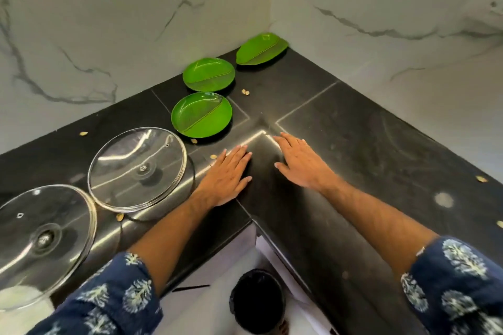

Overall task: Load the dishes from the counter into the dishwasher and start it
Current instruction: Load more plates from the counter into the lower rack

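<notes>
Three green leaf-shaped plates lie on the black corner counter: the nearest plate, a middle plate and a far plate in the corner by the wall. Two glass pan lids lie upside down to the left, one beside my left hand and a larger one at the frame's left edge. My left hand and my right hand rest flat on the counter, fingers straight, holding nothing. No dishwasher is in view.
Marble-patterned walls close the corner behind the plates. Small pale scraps are scattered over the counter. A black bin stands on the floor below the counter's inner corner, between my arms.
</notes>
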Demonstrator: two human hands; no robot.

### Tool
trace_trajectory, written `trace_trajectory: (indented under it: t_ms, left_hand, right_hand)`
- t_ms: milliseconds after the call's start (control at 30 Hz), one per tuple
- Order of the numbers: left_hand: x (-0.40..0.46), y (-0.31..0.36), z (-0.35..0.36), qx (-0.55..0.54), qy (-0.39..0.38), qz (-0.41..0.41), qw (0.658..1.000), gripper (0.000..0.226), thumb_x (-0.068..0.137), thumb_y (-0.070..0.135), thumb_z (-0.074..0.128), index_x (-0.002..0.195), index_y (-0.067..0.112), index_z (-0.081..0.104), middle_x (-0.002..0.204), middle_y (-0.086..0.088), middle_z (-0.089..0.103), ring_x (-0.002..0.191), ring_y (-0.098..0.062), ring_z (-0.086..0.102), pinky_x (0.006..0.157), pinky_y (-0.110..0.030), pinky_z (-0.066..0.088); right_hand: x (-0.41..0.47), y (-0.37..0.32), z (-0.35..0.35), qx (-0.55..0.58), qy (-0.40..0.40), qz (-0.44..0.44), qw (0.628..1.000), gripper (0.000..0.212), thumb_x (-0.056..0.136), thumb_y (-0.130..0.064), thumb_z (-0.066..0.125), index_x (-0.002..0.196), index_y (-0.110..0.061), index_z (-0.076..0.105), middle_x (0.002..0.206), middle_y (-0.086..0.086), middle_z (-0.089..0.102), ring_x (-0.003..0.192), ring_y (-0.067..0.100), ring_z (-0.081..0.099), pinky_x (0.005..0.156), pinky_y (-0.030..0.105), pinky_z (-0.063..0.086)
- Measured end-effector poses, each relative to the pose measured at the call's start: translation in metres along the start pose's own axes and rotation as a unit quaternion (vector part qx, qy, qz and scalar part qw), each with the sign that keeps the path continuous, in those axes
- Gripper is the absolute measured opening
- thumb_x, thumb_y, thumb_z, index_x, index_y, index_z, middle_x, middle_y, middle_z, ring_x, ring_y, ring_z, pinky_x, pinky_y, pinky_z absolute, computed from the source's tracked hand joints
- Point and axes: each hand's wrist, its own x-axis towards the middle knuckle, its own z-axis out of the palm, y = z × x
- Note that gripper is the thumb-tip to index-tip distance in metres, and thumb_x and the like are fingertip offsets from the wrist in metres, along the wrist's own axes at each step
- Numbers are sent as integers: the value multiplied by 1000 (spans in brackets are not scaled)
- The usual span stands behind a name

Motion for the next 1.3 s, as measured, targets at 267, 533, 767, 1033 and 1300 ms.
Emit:
trace_trajectory:
  t_ms: [267,533,767,1033,1300]
  left_hand:
    - [58,-12,15,-46,28,-18,998,71,102,58,21,160,18,11,167,-3,8,154,-17,0,125,-46,6]
    - [59,-17,14,-109,42,-20,993,66,102,52,34,159,23,17,168,4,6,154,-9,-4,126,-43,5]
    - [59,-18,7,-128,29,-26,991,66,101,47,41,158,23,20,167,5,6,153,-8,-5,126,-41,1]
    - [59,-16,6,-121,17,-28,992,65,101,46,39,159,23,19,168,4,5,153,-8,-7,126,-41,1]
    - [58,-15,7,-119,39,-10,992,64,101,47,38,157,21,24,167,3,13,154,-11,2,126,-42,7]
  right_hand:
    - [130,54,-12,50,21,14,998,63,93,-24,58,149,-9,33,149,14,35,135,35,37,112,39,31]
    - [306,82,-14,43,6,19,999,70,92,-20,58,153,-9,25,159,12,25,136,40,39,112,49,35]
    - [384,90,-4,-76,45,1,996,48,91,-7,51,139,-8,44,137,19,45,120,44,46,98,53,45]
    - [344,102,-19,-221,136,-69,963,17,87,-4,59,102,-10,56,99,13,55,80,38,58,52,39,42]
    - [203,93,-69,-242,316,-135,907,14,88,-9,57,91,-19,48,88,4,54,75,26,52,47,34,28]
